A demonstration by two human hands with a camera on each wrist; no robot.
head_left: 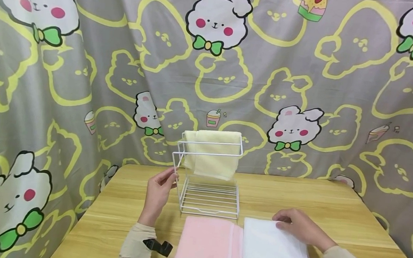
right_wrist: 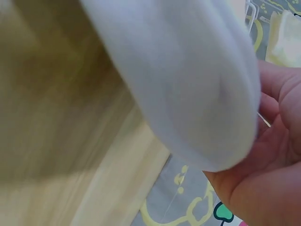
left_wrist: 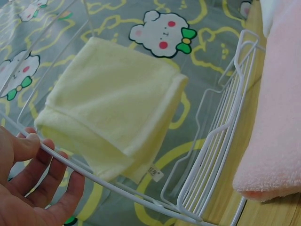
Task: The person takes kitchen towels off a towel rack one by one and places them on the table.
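Tips of right hand [head_left: 301, 228] are hidden behind the folded white cloth towel [head_left: 273, 251] they pinch at its far edge (blurry in R wrist view); its near end & that of the folded pink plush towel [head_left: 204, 245] alongside are cut off in head view. White wire rack [head_left: 210, 210] stands upright behind, left hand [head_left: 160, 187] pinching its L post, folded pale-yellow towel [head_left: 215, 167] draped up top. Light wood-grain table [head_left: 108, 219], grey cartoon-print curtain [head_left: 265, 64] all round.
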